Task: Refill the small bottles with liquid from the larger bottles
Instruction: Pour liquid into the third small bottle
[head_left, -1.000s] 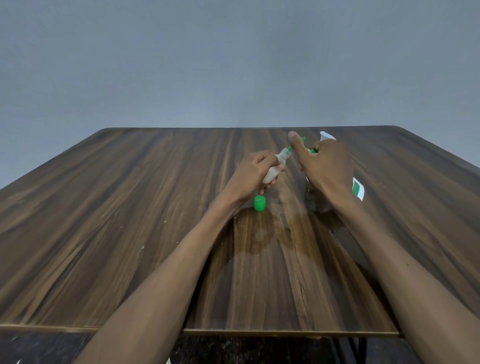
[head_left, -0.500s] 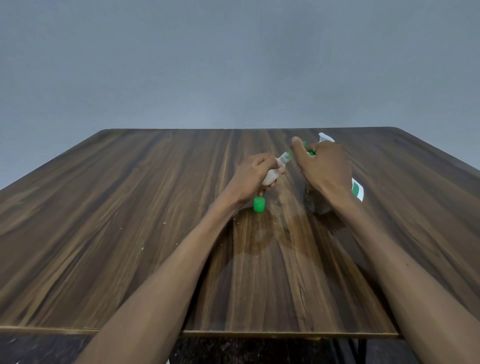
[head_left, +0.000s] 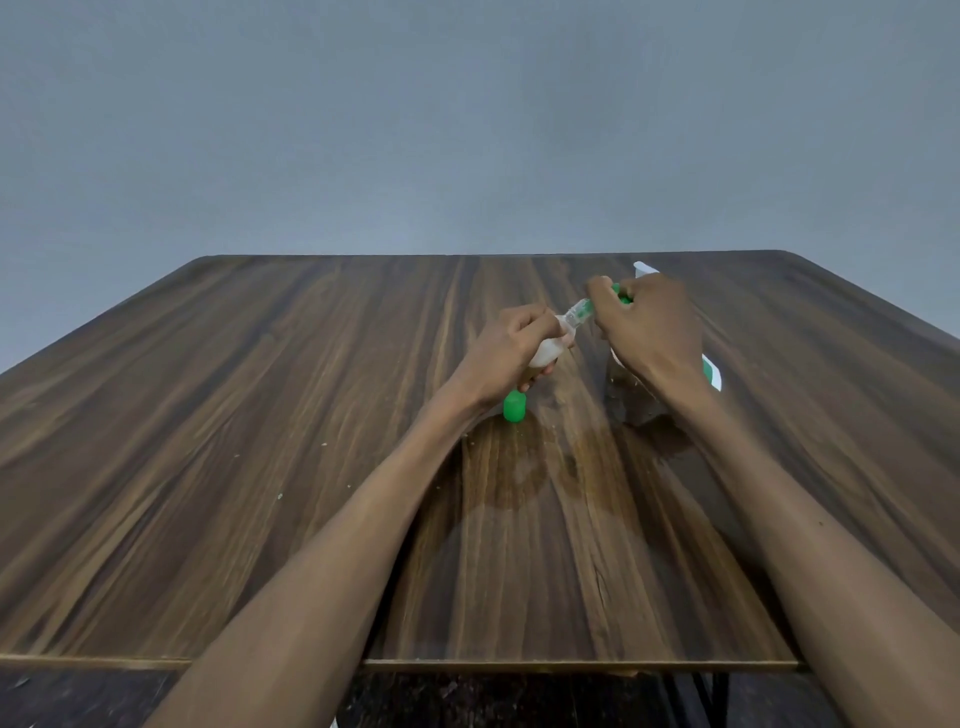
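Observation:
My left hand (head_left: 511, 348) grips a small white bottle (head_left: 550, 349), tilted with its clear neck pointing up and to the right. My right hand (head_left: 647, 325) pinches a green piece (head_left: 621, 295) at the end of that neck. A loose green cap (head_left: 514, 406) stands on the table just below my left hand. Behind my right hand stands a larger white bottle with a green label (head_left: 710, 371), mostly hidden; its white top (head_left: 644, 269) pokes out above my knuckles.
The wooden table (head_left: 260, 467) carries a damp stain (head_left: 524, 467) in front of the hands. A few small crumbs lie left of the stain. The table's near edge runs across the bottom of the view, with dark floor below it.
My right forefinger, earlier stretched out above the neck, has curled down onto the green piece. The small bottle and the cap have stayed in place.

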